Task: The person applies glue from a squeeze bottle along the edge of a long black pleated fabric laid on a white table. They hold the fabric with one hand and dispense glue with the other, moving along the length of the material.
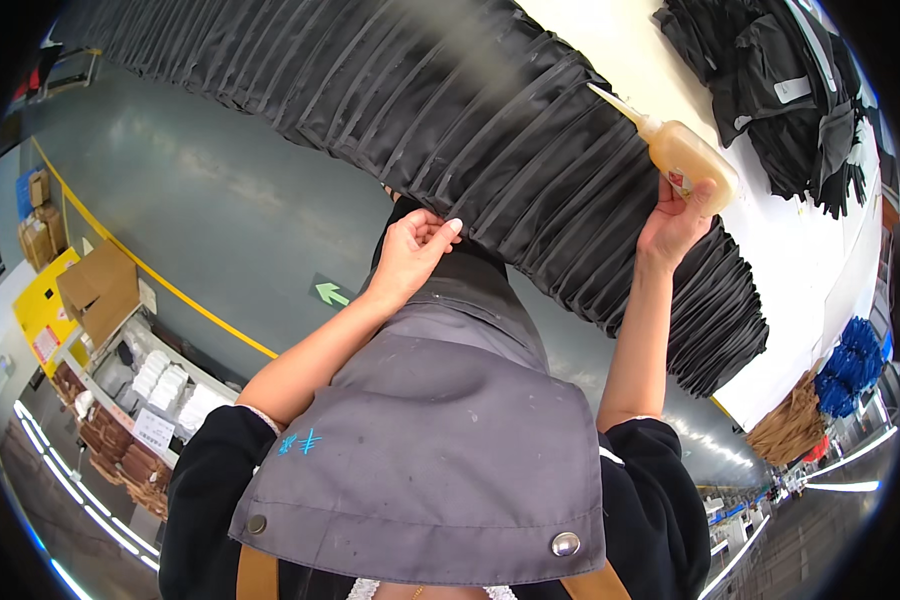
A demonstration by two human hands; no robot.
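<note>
A long overlapping row of black fabric pieces lies fanned out across the view, their folded edges showing as ridges. My left hand is at the near edge of this row, with thumb and curled fingers close together; whether cloth is pinched between them is hidden. In my right hand is a translucent squeeze bottle of yellowish liquid. The bottle is tilted, and its long pointed nozzle aims to the upper left, above the row's far edge. A red-marked label shows on its side.
Beyond the row is a white tabletop bearing a pile of black garments. Brown bundles and blue bundles sit at right. To the left, a yellow line crosses the grey floor near a cardboard box and stacked goods.
</note>
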